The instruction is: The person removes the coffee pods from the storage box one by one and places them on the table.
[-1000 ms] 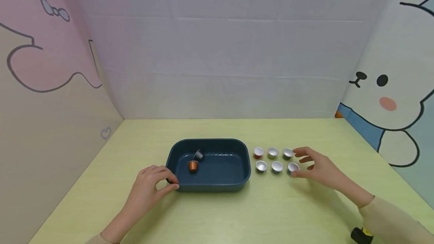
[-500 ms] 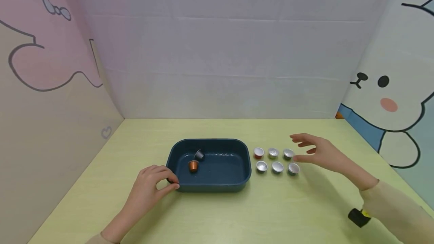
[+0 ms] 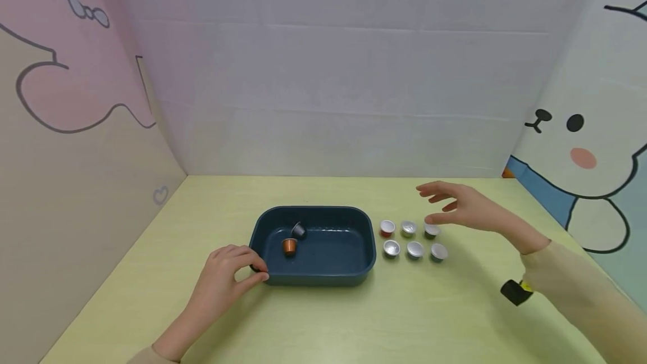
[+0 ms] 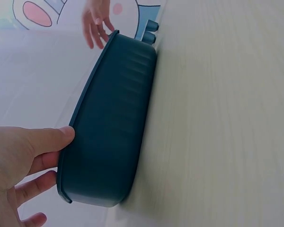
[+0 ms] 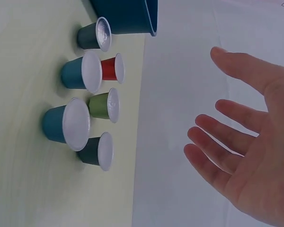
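Note:
My left hand [image 3: 216,281] pinches the near left corner rim of a dark blue plastic tub [image 3: 328,256]; in the left wrist view the thumb lies on the outside wall. Inside the tub lie a copper coffee capsule [image 3: 289,248] and a dark grey coffee capsule [image 3: 299,231]. My right hand [image 3: 462,206] hovers with spread, relaxed fingers above the back right of two rows of foil-topped coffee capsules. It holds nothing. The right wrist view shows a red capsule [image 5: 112,69], a green capsule [image 5: 103,105], a dark capsule [image 5: 95,151] and teal capsules, one nearest the camera [image 5: 68,124].
The capsule rows stand just right of the tub on a pale yellow-green table [image 3: 323,324]. A white sheet [image 3: 323,83] closes off the back, with printed cartoon panels at both sides. A black and yellow device [image 3: 516,292] hangs at my right wrist.
My right hand has lifted off the rightmost capsules and moved away from me, then a little to the left. The left hand and the tub stay put.

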Tool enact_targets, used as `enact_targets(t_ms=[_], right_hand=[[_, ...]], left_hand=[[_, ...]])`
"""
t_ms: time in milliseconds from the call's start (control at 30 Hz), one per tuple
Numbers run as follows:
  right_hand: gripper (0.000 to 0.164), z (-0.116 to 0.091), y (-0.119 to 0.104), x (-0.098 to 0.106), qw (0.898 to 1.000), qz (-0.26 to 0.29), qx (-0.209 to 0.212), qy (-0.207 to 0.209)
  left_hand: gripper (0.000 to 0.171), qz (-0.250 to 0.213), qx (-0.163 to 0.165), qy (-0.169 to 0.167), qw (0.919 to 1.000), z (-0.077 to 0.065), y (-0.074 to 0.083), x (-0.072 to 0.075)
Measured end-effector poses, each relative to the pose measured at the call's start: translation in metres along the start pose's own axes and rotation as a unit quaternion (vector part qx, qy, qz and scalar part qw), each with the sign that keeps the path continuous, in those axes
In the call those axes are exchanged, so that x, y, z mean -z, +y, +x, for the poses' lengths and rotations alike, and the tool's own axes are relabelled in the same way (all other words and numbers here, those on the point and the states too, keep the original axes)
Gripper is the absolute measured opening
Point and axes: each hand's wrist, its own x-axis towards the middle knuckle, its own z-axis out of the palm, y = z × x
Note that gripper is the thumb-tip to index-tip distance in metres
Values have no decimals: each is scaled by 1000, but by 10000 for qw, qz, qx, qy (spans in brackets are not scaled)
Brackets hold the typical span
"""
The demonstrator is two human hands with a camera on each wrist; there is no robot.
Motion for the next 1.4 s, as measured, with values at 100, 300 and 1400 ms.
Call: enact_targets(t_ms=[100, 300, 1400], right_hand=[[64, 10, -5, 2, 9999, 44, 38, -82], [62, 30, -17, 4, 9996, 57, 180, -221], [62, 146, -70, -34, 9874, 143, 1302, -886]], left_hand=[[28, -6, 9, 2, 10000, 0, 0, 0], [28, 6, 4, 23, 10000, 0, 1, 0], [24, 14, -119, 96, 9999, -1, 1, -2]])
